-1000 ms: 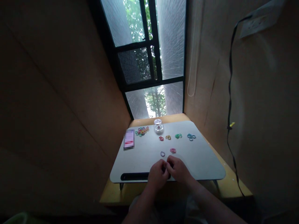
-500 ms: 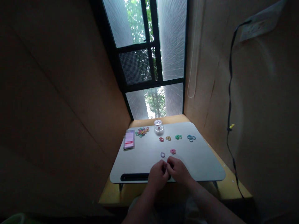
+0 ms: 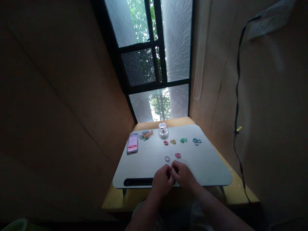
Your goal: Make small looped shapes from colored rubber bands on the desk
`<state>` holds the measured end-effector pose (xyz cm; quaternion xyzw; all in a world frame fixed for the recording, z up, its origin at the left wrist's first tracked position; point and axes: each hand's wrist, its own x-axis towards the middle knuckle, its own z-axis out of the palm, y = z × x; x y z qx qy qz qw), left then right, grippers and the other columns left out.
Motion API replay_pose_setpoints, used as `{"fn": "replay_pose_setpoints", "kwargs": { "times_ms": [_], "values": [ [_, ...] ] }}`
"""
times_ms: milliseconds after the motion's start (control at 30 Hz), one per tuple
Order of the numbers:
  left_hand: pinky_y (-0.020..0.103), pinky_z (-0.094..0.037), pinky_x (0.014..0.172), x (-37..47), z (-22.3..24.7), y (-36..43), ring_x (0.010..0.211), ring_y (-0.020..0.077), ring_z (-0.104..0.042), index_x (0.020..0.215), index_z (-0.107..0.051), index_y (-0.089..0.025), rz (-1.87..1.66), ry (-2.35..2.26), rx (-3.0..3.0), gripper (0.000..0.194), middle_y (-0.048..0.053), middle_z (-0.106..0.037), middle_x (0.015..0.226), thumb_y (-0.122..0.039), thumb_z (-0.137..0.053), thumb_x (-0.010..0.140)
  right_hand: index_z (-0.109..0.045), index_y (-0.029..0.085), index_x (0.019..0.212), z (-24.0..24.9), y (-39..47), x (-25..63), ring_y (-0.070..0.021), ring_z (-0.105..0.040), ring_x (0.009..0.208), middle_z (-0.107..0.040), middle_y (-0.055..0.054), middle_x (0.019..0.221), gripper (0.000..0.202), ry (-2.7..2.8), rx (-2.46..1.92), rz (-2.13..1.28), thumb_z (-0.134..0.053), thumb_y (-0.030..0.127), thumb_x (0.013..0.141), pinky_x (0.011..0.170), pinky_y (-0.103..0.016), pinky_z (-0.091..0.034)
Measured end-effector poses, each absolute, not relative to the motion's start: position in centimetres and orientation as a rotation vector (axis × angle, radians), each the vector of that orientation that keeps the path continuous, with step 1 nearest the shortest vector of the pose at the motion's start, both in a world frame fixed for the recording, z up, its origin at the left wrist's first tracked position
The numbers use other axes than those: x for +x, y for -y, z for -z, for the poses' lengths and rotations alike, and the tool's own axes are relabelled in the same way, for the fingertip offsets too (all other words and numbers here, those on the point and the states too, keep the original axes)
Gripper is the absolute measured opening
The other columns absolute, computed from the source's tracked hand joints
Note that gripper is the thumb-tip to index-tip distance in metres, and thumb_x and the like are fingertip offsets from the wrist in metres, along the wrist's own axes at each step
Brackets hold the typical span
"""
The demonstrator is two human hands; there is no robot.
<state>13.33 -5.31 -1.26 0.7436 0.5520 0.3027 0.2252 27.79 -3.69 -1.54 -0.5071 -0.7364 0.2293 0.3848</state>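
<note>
My left hand (image 3: 162,180) and my right hand (image 3: 184,174) meet over the front of a white lap table (image 3: 204,163). The fingers of both are curled and pressed together at the tips; whatever they pinch, if anything, is hidden. Just beyond them lie a single purple band (image 3: 167,158) and a small cluster of pink bands (image 3: 177,155), looking like small hair ties. Farther back runs a row of little groups: red bands (image 3: 166,143), yellow bands (image 3: 173,141), green bands (image 3: 183,140) and blue-teal bands (image 3: 196,141).
A mixed pile of coloured bands (image 3: 146,135) lies at the back left, near a blurred phone-like rectangle (image 3: 132,143). A clear round container (image 3: 163,131) stands at the back. Along the front edge runs a black slot (image 3: 138,182). A dark cable (image 3: 237,96) hangs on the right wall.
</note>
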Motion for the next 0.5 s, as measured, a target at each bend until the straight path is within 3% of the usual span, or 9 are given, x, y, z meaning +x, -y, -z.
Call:
{"fn": "replay_pose_setpoints", "kwargs": {
  "times_ms": [500],
  "values": [
    [0.026,-0.031,0.06,13.89,1.64,4.87,0.066,0.0149,-0.051,0.079,-0.049,-0.021,-0.717,-1.604,2.095,0.005,0.0,-0.058,0.073,-0.023,-0.052,0.083,-0.05,0.021,0.07,1.77,3.16,28.37,-0.0139,-0.05,0.064,-0.058,0.0,0.068,0.015,1.869,-1.262,-0.678,-0.051,0.024,0.085,0.061,-0.025,-0.034]
  ]
}}
